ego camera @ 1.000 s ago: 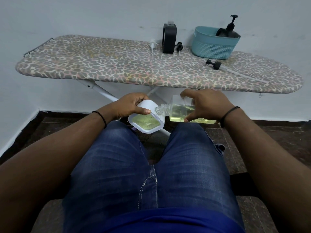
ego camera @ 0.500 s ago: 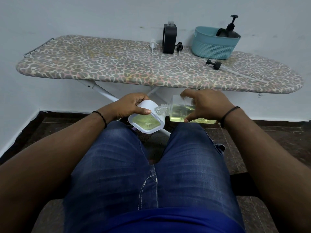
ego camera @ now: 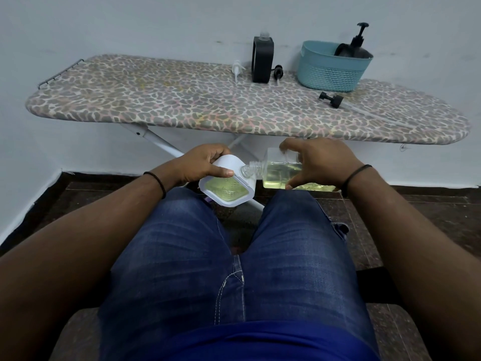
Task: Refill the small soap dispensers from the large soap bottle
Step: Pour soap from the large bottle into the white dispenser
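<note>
I sit with both hands above my knees, below the ironing board's front edge. My left hand grips a white container, tilted so that a flat face showing green soap turns toward me. A clear square bottle, partly full of pale yellow-green liquid, is held on its side by my right hand. Its open threaded neck points left and meets the white container's edge. I cannot tell whether liquid is flowing.
The leopard-print ironing board carries a black dispenser without its pump, a loose white pump and a small black pump. A teal basket holds a black pump bottle. Another black pump with a tube lies nearby.
</note>
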